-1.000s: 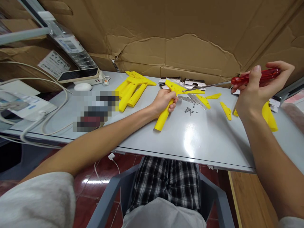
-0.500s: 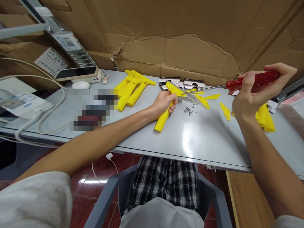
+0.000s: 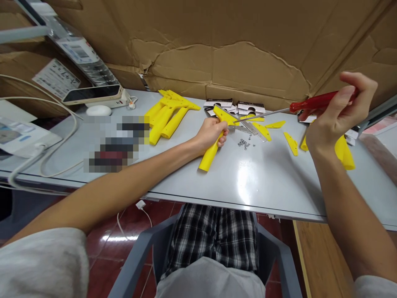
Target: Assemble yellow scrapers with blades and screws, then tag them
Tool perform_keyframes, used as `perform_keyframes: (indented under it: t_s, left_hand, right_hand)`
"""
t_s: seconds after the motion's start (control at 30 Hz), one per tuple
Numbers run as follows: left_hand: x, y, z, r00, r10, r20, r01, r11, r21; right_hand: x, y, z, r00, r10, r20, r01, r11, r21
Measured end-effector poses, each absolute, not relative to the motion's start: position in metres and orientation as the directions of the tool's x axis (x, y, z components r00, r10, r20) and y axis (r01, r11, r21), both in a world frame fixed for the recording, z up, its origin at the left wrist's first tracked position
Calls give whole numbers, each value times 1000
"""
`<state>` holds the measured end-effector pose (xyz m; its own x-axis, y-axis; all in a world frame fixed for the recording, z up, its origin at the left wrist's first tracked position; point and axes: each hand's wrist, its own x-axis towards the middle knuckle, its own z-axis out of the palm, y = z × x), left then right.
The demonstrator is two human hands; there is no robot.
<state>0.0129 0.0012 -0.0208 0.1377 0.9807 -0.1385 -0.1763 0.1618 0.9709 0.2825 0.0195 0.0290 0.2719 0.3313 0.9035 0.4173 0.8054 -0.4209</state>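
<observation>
My left hand (image 3: pixel 211 134) is closed around a yellow scraper handle (image 3: pixel 208 158), whose wide head points away from me. In my right hand (image 3: pixel 327 124) is a screwdriver with a red grip (image 3: pixel 316 102), held nearly level. Its long shaft reaches left, and the tip meets the scraper's head near a hole; whether a screw sits there is too small to tell. Metal blades (image 3: pixel 256 131) and flat yellow end pieces (image 3: pixel 290 143) lie just right of the scraper. Small screws (image 3: pixel 244 143) are heaped on the table below the blades.
Several yellow scrapers (image 3: pixel 169 109) are piled left of my hand; more yellow handles (image 3: pixel 344 153) lie behind my right wrist. Small black-and-white packs (image 3: pixel 250 108) line the cardboard (image 3: pixel 248 74) at the back. A phone (image 3: pixel 93 95), a white mouse (image 3: pixel 98 111) and cables occupy the left.
My right hand's fingers have shifted around the red grip, and the grip is tilted slightly differently. My left hand still holds the scraper handle. The whole view has moved a little.
</observation>
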Motion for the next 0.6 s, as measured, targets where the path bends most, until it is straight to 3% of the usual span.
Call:
perform_keyframes:
  t_s: [0.27, 0.5, 0.6]
  left_hand:
    - [14, 0, -18, 132, 982, -137, -170, 158, 973]
    - [13, 1, -19, 135, 979, -151, -181, 174, 968]
    - [14, 2, -20, 123, 981, -151, -170, 171, 971]
  right_hand:
    - [288, 22, 28, 180, 283, 942, 427, 840, -334]
    - [295, 29, 17, 226, 417, 880, 239, 852, -465]
    - [313, 29, 5, 223, 484, 846, 328, 780, -533]
